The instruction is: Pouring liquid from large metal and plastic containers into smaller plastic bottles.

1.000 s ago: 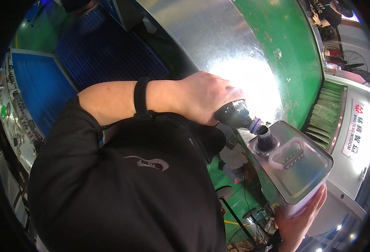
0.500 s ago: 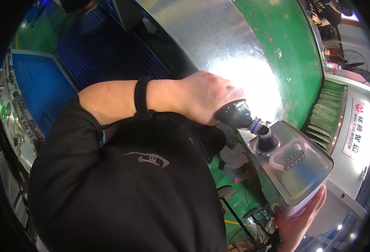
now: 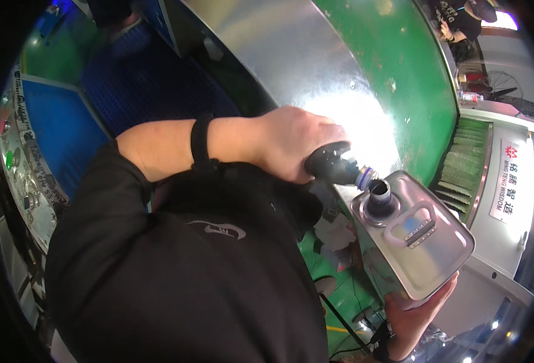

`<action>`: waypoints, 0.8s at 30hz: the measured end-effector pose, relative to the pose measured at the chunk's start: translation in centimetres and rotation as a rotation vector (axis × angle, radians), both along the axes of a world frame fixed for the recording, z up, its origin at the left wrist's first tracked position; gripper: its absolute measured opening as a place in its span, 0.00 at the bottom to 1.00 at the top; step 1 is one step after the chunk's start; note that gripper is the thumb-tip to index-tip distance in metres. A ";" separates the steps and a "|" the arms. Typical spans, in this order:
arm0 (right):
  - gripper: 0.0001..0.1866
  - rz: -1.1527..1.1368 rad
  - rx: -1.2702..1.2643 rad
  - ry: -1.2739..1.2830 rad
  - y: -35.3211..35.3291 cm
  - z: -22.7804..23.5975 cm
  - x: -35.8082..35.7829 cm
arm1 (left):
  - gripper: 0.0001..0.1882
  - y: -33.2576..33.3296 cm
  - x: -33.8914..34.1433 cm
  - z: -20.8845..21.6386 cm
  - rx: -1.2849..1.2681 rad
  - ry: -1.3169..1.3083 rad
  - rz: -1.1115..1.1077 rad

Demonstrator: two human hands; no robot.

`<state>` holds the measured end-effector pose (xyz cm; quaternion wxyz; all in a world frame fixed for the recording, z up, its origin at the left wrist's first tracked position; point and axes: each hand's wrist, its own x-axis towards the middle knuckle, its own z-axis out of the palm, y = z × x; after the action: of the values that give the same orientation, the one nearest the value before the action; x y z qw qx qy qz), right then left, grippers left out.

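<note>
My left hand is wrapped round a dark plastic bottle. The bottle lies tilted, its open threaded neck, with a purple-blue ring, pointing right at the can's spout. A rectangular metal can leans with its top toward me. On that top are a short round spout, dark inside, and a pale carrying handle. The bottle's mouth is right by the spout's rim; whether they touch I cannot tell. My right hand grips the can from below at its near end, its fingers partly hidden.
Beyond my left hand stretches a shiny metal tabletop, with green floor past it. A green-bristled brush panel on a white cabinet is to the right. A blue grid mat lies far left. Another person is at the far right.
The bottle's mouth has drawn slightly back from the spout. Dark stuff seen between them earlier no longer shows. The can has shifted a little left in view; both hands keep their grips.
</note>
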<state>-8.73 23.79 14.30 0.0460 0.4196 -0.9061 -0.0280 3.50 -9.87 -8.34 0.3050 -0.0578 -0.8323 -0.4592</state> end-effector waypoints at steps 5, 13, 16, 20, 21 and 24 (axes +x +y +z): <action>0.70 0.059 -0.056 -0.039 -0.1 -0.7 -0.2 | 0.27 -1.1 1.0 1.7 0.013 0.002 0.011; 0.50 0.084 -0.560 -0.550 0.8 -4.4 -1.5 | 0.36 -4.0 1.9 5.5 0.015 0.066 0.058; 0.49 0.011 -0.805 -0.623 -2.6 -6.3 -0.7 | 0.39 -4.2 2.0 7.2 0.061 0.046 0.079; 0.48 0.148 -1.059 -0.601 -8.6 -9.0 -0.8 | 0.40 -5.6 1.9 8.3 0.278 0.214 0.147; 0.49 0.210 -0.972 -0.523 -8.8 -9.8 -2.1 | 0.40 -5.7 2.2 8.7 0.374 0.228 0.137; 0.56 0.157 -1.022 -0.502 -11.5 -11.5 -3.1 | 0.41 -7.4 3.1 9.0 0.430 0.197 0.230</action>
<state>-11.84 12.24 2.83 0.0282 0.4041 -0.7538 0.5175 6.58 -17.24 0.67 0.4400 0.0587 -0.6828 -0.5803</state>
